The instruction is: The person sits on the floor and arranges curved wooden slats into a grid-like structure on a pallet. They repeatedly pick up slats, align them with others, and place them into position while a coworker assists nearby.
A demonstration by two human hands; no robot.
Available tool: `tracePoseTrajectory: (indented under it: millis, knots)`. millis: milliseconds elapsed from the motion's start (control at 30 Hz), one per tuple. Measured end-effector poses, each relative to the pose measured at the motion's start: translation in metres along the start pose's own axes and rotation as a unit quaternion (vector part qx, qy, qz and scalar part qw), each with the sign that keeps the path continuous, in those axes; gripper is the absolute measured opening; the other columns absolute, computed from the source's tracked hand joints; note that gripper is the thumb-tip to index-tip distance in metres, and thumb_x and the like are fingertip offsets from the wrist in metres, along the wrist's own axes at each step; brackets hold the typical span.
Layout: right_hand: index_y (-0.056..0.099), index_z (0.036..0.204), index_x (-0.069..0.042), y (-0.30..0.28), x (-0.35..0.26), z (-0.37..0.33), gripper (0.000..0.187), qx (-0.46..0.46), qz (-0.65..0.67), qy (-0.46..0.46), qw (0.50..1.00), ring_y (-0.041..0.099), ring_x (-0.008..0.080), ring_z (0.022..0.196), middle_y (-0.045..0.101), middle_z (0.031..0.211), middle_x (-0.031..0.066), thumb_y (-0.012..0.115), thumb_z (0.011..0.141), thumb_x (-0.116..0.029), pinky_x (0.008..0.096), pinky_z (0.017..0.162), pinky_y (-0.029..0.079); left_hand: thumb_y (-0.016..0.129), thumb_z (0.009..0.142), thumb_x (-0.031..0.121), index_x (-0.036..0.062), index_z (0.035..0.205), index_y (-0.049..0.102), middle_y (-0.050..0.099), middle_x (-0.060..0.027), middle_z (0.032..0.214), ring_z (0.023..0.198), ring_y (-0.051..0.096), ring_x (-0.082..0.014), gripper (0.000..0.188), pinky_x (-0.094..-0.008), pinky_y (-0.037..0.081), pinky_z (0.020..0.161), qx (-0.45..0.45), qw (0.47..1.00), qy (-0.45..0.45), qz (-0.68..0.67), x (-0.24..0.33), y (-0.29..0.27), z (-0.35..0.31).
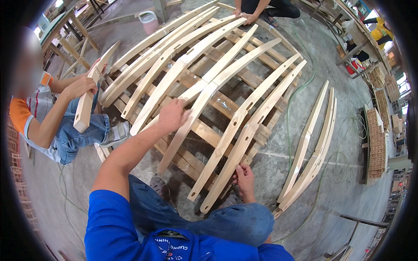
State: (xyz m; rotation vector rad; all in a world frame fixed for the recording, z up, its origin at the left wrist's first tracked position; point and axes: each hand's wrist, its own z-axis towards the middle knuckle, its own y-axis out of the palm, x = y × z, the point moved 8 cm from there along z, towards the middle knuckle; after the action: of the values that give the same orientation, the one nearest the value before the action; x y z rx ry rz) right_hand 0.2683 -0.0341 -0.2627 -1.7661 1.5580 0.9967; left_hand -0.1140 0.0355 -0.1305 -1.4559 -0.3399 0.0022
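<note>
My left hand point(173, 115), its fingers smeared by motion, is over the middle of the pallet beside a curved pale wooden leg point(203, 96). The lower end of that leg is blurred too. Whether the hand grips it or only touches it, I cannot tell. My right hand point(245, 180) is low by my knee, thumb and fingers pressed together, close to the lower part of a slotted curved wooden leg point(234, 162). Anything between those fingers is too small to make out. Another slotted leg point(226, 135) lies just left of it.
Beneath the legs is a slatted wooden pallet point(204, 132). A person at left holds a wooden piece point(85, 108); another person's hands point(249, 17) touch the far end. More legs point(315, 156) lie on the floor at right, near a green hose point(289, 126). A bucket point(149, 22) stands far back.
</note>
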Motion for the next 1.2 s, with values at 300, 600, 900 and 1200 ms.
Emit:
tracePoseTrajectory:
  millis: [300, 600, 900, 1200]
  knots:
    - [0.059, 0.127, 0.000, 0.005, -0.006, -0.004, 0.041, -0.007, -0.010, 0.014, 1.000, 0.061, 0.0087, 0.076, 0.064, 0.094, 0.0022, 0.068, 0.101, -0.030, 0.0242, 0.055, 0.052, 0.069, 0.093, 0.029, -0.0014, 0.117, 0.050, 0.066, -0.0290, 0.111, 0.101, 0.068, -0.0466, 0.043, -0.0547, 0.054, 0.089, -0.152, 0.979, -0.135, 0.011, -0.081, 0.034, -0.014]
    - [0.060, 0.127, -0.001, 0.003, -0.002, -0.003, 0.038, 0.004, 0.004, 0.009, 1.000, 0.061, 0.0090, 0.074, 0.064, 0.093, 0.0022, 0.069, 0.101, -0.029, 0.0246, 0.055, 0.052, 0.065, 0.094, 0.039, -0.0031, 0.116, 0.051, 0.068, -0.0299, 0.105, 0.100, 0.067, -0.0484, 0.050, -0.0526, 0.053, 0.086, -0.063, 0.994, -0.087, -0.036, -0.069, -0.014, -0.011]
    - [0.061, 0.125, -0.002, 0.004, -0.001, -0.002, 0.035, 0.007, 0.002, 0.009, 1.000, 0.061, 0.0092, 0.073, 0.065, 0.094, 0.0028, 0.068, 0.101, -0.027, 0.0243, 0.054, 0.052, 0.067, 0.100, 0.042, -0.0029, 0.105, 0.061, 0.065, -0.0054, 0.083, 0.070, 0.063, -0.0165, 0.046, -0.0340, 0.051, 0.065, -0.100, 0.930, -0.113, -0.336, -0.038, -0.038, -0.010]
    - [0.062, 0.123, -0.002, 0.000, -0.003, -0.006, 0.035, 0.009, 0.005, 0.010, 1.000, 0.061, 0.0100, 0.075, 0.065, 0.096, 0.0028, 0.069, 0.100, -0.027, 0.0252, 0.056, 0.052, 0.064, 0.104, 0.034, 0.0023, 0.107, 0.059, 0.063, -0.0039, 0.085, 0.068, 0.062, -0.0118, 0.032, -0.0289, 0.052, 0.063, -0.169, 0.804, -0.140, -0.553, 0.003, -0.019, -0.026]
